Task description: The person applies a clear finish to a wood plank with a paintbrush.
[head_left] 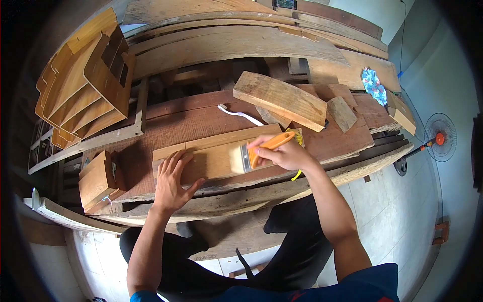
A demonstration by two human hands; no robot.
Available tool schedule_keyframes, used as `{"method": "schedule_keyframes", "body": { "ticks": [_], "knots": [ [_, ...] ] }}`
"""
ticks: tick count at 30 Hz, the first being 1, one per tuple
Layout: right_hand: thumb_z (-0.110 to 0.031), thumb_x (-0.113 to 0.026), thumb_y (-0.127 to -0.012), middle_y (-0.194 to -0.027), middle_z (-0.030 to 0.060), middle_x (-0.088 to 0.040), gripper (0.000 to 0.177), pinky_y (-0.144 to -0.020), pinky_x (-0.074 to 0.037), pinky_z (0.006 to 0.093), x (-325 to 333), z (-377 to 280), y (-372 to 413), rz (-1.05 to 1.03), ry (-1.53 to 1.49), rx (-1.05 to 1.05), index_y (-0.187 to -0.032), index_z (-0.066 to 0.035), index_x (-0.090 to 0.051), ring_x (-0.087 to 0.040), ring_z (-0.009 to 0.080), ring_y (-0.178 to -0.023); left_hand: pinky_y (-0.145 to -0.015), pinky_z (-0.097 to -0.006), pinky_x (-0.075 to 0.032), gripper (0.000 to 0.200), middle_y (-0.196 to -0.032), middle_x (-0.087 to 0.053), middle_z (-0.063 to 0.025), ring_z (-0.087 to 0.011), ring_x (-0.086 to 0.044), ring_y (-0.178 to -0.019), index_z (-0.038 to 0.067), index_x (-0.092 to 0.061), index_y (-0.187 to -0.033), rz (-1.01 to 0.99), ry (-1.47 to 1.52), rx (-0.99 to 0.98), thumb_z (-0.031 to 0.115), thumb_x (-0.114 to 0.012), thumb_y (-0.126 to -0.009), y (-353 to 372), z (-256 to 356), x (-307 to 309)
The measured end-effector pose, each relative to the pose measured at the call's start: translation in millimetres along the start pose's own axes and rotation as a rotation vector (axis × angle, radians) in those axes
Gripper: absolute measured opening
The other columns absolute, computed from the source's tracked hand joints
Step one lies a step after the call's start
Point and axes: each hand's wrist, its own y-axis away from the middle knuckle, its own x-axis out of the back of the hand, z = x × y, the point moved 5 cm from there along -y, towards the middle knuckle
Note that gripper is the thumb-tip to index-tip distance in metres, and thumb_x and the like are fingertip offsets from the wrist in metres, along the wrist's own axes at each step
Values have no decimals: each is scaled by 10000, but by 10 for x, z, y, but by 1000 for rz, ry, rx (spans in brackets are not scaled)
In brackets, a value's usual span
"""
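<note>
My right hand (284,153) grips a paintbrush (254,153) with an orange handle and pale bristles. The bristles rest on a light wooden board (216,151) lying across a pile of darker planks. My left hand (172,183) lies flat, fingers spread, pressing on the board's left end. A thin strip of the same light wood runs along the board's far edge.
A thick wood block (279,99) and a smaller offcut (342,114) lie beyond the board. Stacked laminate shelf parts (85,80) stand at the left, a small wooden box (98,178) below them. A fan (438,137) stands on the tiled floor at the right.
</note>
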Motion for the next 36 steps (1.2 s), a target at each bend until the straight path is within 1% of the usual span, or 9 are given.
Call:
{"method": "schedule_keyframes", "body": {
  "ticks": [5, 11, 15, 19, 23, 27, 28, 31, 36],
  "knots": [
    [-211, -634, -1048, -950, 72, -769, 222, -699, -595, 273, 183, -92, -20, 278, 85, 16, -1071, -27, -758, -727, 114, -811, -1191, -517, -332, 702, -1488, -546, -149, -369, -483, -1400, 91, -558, -1430, 9, 9, 5, 440, -797, -869, 14, 14, 7],
    [-256, -627, -1065, -945, 79, -765, 266, -720, -579, 265, 91, -31, 25, -44, 84, -148, -1204, -46, -710, -723, 137, -802, -1194, -516, -332, 703, -1489, -539, -150, -364, -469, -1413, 96, -556, -1428, -3, 1, 10, 459, -791, -873, 25, 5, 5],
    [-207, -628, -1050, -934, 85, -762, 224, -733, -594, 260, 146, -88, -3, 261, 75, -11, -1125, -28, -740, -729, 133, -825, -1192, -518, -332, 698, -1486, -540, -147, -366, -466, -1414, 100, -559, -1426, 2, 2, 1, 465, -786, -876, 19, 5, 3],
    [-256, -595, -1085, -1039, 99, -758, 274, -742, -590, 281, 88, -106, 56, -96, 104, -180, -1201, -36, -711, -734, 141, -875, -1188, -519, -333, 693, -1491, -544, -142, -366, -473, -1412, 98, -567, -1421, 5, -9, 9, 459, -787, -872, 16, 12, 7],
    [-229, -609, -1065, -990, 84, -765, 245, -766, -598, 268, 218, -98, 22, 274, 133, -1, -1139, -36, -740, -737, 138, -877, -1213, -521, -320, 718, -1484, -531, -146, -359, -455, -1421, 106, -547, -1435, -12, -8, 14, 510, -767, -883, 16, 0, -5],
    [-221, -606, -1055, -940, 79, -765, 241, -742, -600, 271, 60, -79, 77, -93, 72, -108, -1053, -39, -765, -734, 134, -828, -1207, -518, -324, 718, -1480, -537, -146, -360, -461, -1414, 109, -547, -1437, -9, -6, 11, 498, -778, -880, 10, -1, -4],
    [-193, -629, -1050, -916, 44, -757, 207, -604, -527, 209, 144, -40, 60, -20, 88, -132, -1096, -44, -765, -705, 90, -767, -1205, -517, -325, 715, -1475, -542, -146, -361, -464, -1410, 108, -547, -1435, -10, -1, 14, 491, -783, -880, 13, 5, 3],
    [-200, -610, -1073, -991, 59, -749, 223, -663, -554, 242, 335, 41, 15, 295, 223, 38, -1204, -48, -709, -697, 88, -818, -1203, -514, -326, 708, -1449, -562, -147, -367, -480, -1390, 104, -552, -1424, -11, 45, 11, 482, -795, -876, 1, -6, 30],
    [-232, -589, -1085, -1078, 62, -736, 238, -757, -582, 277, 137, -17, 55, 65, 86, 35, -1216, -62, -692, -709, 120, -851, -1241, -548, -275, 675, -1408, -577, -147, -393, -494, -1361, 67, -572, -1340, -1, 53, 6, 475, -815, -860, -26, -15, 41]
  ]
}}
